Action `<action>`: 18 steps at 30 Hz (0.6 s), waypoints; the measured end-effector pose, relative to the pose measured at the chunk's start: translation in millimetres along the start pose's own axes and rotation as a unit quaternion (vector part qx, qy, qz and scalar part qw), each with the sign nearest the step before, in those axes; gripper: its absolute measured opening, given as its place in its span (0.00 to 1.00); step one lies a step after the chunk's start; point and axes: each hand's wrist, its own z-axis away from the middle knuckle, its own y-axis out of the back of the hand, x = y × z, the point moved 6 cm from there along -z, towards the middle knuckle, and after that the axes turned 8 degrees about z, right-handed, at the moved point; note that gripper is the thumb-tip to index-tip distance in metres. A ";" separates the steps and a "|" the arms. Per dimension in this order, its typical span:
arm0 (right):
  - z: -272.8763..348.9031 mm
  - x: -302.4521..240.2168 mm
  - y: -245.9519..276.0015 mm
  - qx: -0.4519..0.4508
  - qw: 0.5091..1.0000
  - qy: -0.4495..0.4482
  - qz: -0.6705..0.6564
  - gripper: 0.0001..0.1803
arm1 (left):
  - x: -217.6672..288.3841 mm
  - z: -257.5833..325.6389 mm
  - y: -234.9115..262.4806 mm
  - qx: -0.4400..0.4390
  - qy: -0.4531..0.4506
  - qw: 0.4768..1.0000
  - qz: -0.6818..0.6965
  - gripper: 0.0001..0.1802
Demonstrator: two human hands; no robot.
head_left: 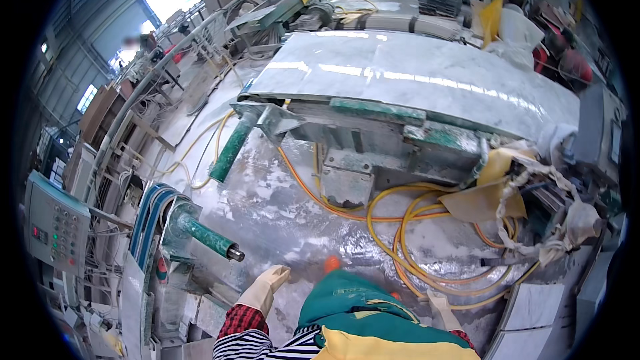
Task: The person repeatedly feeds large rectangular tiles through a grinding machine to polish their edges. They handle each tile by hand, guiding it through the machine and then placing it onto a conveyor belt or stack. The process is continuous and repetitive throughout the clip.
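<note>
Two gloved hands show at the bottom edge, both ours. Our left hand (267, 285), around 7 o'clock, wears a pale, dusty fabric glove; it hangs loose and slightly spread, holding nothing, above the wet floor (267, 207). Nearest to it is the green steel roller (208, 237), a round bar with chipped paint and a bare metal end stub, just up and left of the fingertips, not touching. Our right hand (441, 310), near 5 o'clock, is in the same sort of glove, but it's half hidden behind our green and yellow apron (353, 320), so we can't tell whether it's spread or closed. Orange-yellow hoses (427, 273) lie in loose coils on the floor just past it.

Up at 12 o'clock sits a big polished stone slab (413, 77), pale grey, glossy with long glare streaks, lying flat on a grimy machine frame (373, 140) with flaking green paint. A second green roller (230, 150) slants off its left corner. Over at 9 o'clock there's a grey control box (57, 223) with rows of small buttons.
</note>
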 end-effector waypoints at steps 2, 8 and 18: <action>-40.1 -19.3 -17.8 -0.026 0.998 0.055 -0.013 0.29 | -24.9 -32.5 24.7 0.029 -0.009 0.996 0.083 0.28; -49.3 -168.4 -109.2 -0.050 0.617 0.060 0.783 0.22 | -48.0 -45.9 110.6 0.028 -0.060 0.979 0.193 0.26; -16.1 -524.0 -535.9 0.027 0.756 0.403 0.515 0.21 | -165.7 -78.6 267.8 0.218 0.033 0.893 0.391 0.19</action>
